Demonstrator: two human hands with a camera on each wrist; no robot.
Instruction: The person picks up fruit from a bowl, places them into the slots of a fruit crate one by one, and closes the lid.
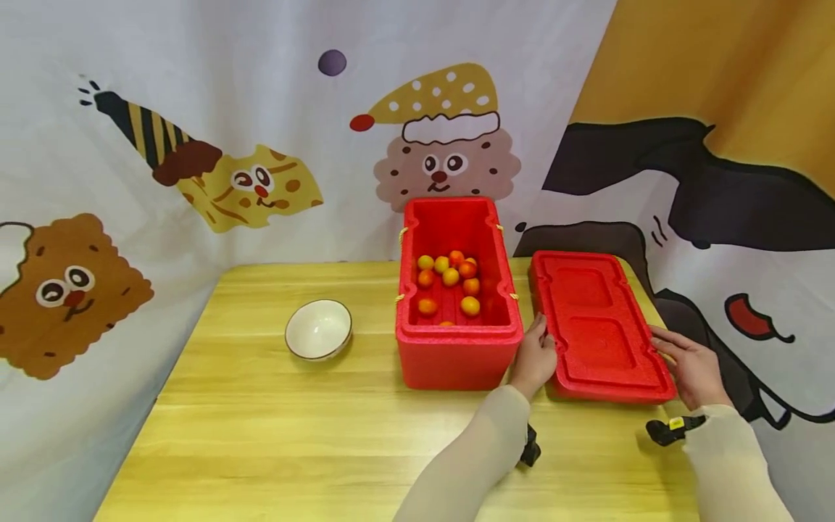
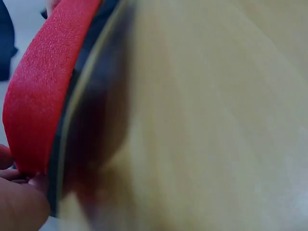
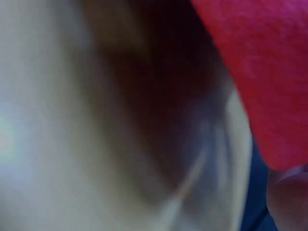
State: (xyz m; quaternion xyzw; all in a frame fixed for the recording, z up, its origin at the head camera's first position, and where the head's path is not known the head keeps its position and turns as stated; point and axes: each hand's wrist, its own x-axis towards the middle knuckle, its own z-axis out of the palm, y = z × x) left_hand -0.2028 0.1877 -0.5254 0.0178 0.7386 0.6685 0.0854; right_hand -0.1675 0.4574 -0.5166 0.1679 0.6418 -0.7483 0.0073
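My two hands hold a red foam lid point(image 1: 596, 326) by its long sides, at the right end of the table. My left hand point(image 1: 536, 359) grips its left edge; in the left wrist view the fingertips point(image 2: 38, 183) curl under a red corner. My right hand point(image 1: 694, 366) holds the opposite edge, and a fingertip point(image 3: 291, 195) meets the lid's corner in the right wrist view. Just left of the lid stands a red foam box point(image 1: 457, 362) with its top uncovered. Several small round orange and yellow fruits point(image 1: 450, 277) lie inside it.
A white bowl point(image 1: 318, 330) with a dark rim sits left of the box on the wooden table point(image 1: 313, 442). Behind hangs a cartoon-printed curtain point(image 1: 261, 58). Black wrist devices point(image 1: 667, 431) hang below both hands. Yellow cord point(image 1: 401, 235) shows on the box's sides.
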